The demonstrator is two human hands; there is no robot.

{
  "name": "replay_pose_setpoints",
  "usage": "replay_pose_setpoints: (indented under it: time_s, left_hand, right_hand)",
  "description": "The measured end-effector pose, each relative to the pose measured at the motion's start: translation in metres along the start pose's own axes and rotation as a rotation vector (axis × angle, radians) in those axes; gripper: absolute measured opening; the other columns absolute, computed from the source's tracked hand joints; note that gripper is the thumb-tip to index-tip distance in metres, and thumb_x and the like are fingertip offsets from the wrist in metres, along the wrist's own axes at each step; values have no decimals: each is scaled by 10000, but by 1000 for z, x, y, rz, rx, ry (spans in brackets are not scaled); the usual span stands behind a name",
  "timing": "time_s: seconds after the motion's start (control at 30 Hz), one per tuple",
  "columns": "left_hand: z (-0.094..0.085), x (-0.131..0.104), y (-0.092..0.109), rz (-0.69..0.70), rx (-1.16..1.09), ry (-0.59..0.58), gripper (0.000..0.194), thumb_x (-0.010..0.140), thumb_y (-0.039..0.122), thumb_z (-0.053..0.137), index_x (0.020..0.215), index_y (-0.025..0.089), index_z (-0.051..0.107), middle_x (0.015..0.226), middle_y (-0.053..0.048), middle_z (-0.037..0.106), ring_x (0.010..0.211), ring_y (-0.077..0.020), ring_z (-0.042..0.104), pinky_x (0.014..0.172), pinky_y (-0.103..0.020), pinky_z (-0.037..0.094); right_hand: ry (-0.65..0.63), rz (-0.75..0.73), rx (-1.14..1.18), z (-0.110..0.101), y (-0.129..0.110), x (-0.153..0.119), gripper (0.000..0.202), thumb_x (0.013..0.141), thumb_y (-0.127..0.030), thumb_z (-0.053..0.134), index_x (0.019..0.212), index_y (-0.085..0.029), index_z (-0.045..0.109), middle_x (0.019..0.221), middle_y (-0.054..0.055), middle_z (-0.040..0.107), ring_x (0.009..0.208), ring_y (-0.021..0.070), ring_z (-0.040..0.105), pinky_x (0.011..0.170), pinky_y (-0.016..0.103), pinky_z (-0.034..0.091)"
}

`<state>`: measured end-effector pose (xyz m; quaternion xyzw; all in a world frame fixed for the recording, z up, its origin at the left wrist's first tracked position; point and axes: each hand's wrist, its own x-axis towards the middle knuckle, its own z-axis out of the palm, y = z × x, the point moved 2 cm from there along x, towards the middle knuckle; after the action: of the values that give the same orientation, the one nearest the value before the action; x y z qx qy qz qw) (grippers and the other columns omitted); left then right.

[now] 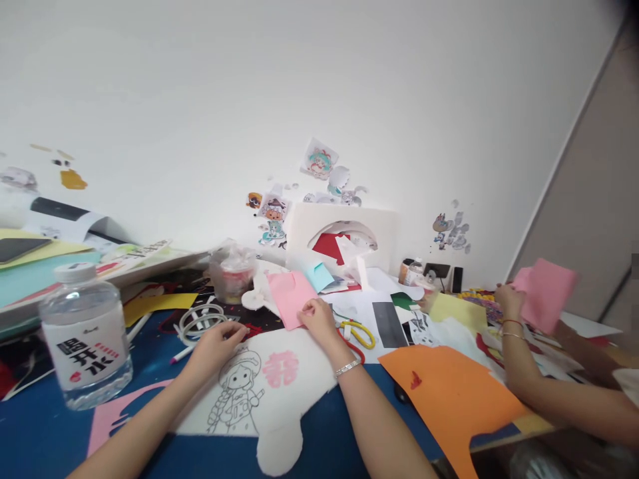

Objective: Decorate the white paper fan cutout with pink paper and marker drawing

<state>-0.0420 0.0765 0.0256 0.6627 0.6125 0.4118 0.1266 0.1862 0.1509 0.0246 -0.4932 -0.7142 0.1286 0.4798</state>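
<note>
Below my hands lies a white cut-out sheet [319, 362] with a line drawing of a figure with a braid and a pink double-happiness character. My left hand [219, 342] is above its upper left edge, fingers pinched together. A small red piece [253, 329] shows at those fingertips; whether it is held is unclear. With thumb and fingers, my right hand [318, 320] grips the lower right corner of a pink paper [290, 296], just beyond the white sheet. Its upper part leans over other papers. A coiled white cable [200, 322] is behind my left hand.
A large water bottle [86, 339] stands at left. Orange cut paper [449, 382] overhangs the front edge at right. A white board with an oval opening [344, 213] leans on the wall. At far right, another person's hand [510, 305] holds pink paper [549, 293].
</note>
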Motion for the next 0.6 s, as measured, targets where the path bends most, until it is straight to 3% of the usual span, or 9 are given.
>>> replay_pose_setpoints:
  time_s: [0.1, 0.27, 0.4, 0.6]
  left_hand:
    - [0, -1, -4, 3, 67, -11, 288, 712, 412, 438, 627, 195, 607, 694, -43, 679, 678, -220, 587, 616, -285, 387]
    - [2, -7, -3, 33, 159, -40, 244, 719, 345, 430, 590, 199, 576, 650, -34, 643, 632, -199, 561, 582, -276, 352]
    - [2, -8, -1, 39, 199, -53, 254, 742, 340, 407, 617, 197, 575, 662, -40, 637, 641, -203, 564, 582, -276, 344]
    - [2, -6, -6, 45, 221, -66, 257, 754, 336, 405, 617, 195, 571, 669, -44, 645, 646, -204, 571, 584, -273, 340]
  right_hand:
    - [-18, -65, -56, 1, -5, -3, 156, 617, -252, 675, 752, -191, 627, 888, 36, 577, 910, 187, 486, 851, 298, 360]
    - [-112, -231, -317, 12, -5, -7, 289, 626, -277, 703, 900, -201, 650, 959, 63, 563, 951, 213, 456, 856, 305, 373]
    - [-103, -220, -366, 12, 0, -3, 193, 686, -223, 656, 875, -187, 666, 937, 67, 586, 925, 214, 461, 850, 302, 372]
    - [-101, -237, -402, 6, -1, -2, 257, 662, -323, 701, 893, -212, 675, 929, 50, 599, 914, 218, 479, 829, 297, 375]
